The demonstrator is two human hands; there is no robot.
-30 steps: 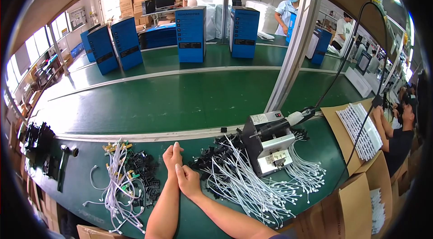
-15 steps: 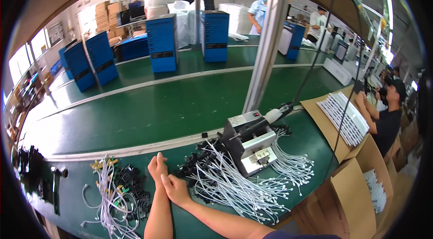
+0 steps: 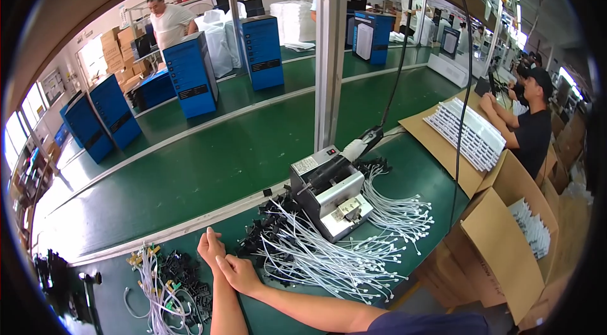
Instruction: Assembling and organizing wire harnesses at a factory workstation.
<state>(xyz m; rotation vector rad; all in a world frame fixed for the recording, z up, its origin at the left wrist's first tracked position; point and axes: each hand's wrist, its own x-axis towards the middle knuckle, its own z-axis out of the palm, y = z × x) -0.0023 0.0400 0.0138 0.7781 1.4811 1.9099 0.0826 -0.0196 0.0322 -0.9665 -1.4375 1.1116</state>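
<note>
Right hand (image 3: 241, 277) laid against the left wrist, a worker holds both forearms over a green table (image 3: 417, 170), left of a black-and-silver machine (image 3: 341, 199). Its fingers are bent, though whether they grip the wrist cannot be told. The left hand (image 3: 211, 248) is loosely curled with the thumb raised, and nothing is seen in it; how tightly it is closed is unclear.

White cables (image 3: 329, 262) fan across the table in front of the machine, close to the right hand, with black connectors (image 3: 260, 229) heaped at the machine's left. A second spray of white cables lies to its right. Farther left of the machine, past the forearms, grey-white leads (image 3: 152, 284) with yellow and green ends lie beside a pile of black parts (image 3: 186, 272).

An open cardboard box (image 3: 499, 253) stands right of the machine; near it, a co-worker in a dark shirt (image 3: 534, 129) has both hands raised. Blue boxes (image 3: 190, 79) stand beyond the machine.

Compared with half a second earlier, the hands' pose is nearly unchanged, while the view has swung rightward. Beyond the machine, a person in white (image 3: 169, 28) now bows their head, and a metal post (image 3: 325, 82) mostly hides another.
</note>
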